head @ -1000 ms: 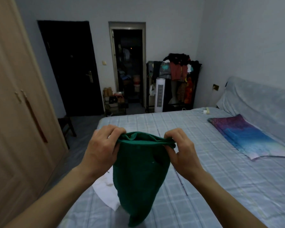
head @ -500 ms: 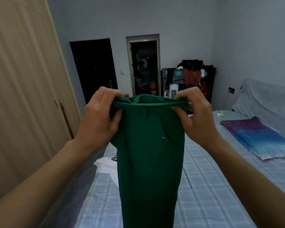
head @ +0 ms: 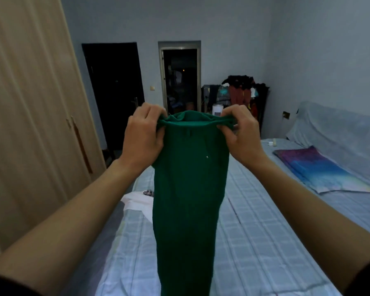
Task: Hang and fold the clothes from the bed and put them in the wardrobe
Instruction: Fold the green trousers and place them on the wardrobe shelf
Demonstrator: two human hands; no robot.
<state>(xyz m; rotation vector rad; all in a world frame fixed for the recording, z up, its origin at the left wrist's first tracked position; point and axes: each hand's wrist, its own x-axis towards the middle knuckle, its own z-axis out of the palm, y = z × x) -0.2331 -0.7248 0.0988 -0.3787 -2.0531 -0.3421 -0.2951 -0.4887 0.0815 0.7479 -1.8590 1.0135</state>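
Green trousers [head: 190,189] hang unfolded over the bed [head: 265,231], waistband pinched by left hand [head: 144,135] and right hand [head: 241,135], so folding, a white garment [head: 137,202] and the closed wardrobe [head: 30,124] seemingly remain.

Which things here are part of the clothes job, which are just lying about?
In the job: green garment, gripped at its top edge by left hand and right hand; white garment on the bed; wardrobe.
Lying about: blue-purple cloth, clothes rack, white fan, dark door.
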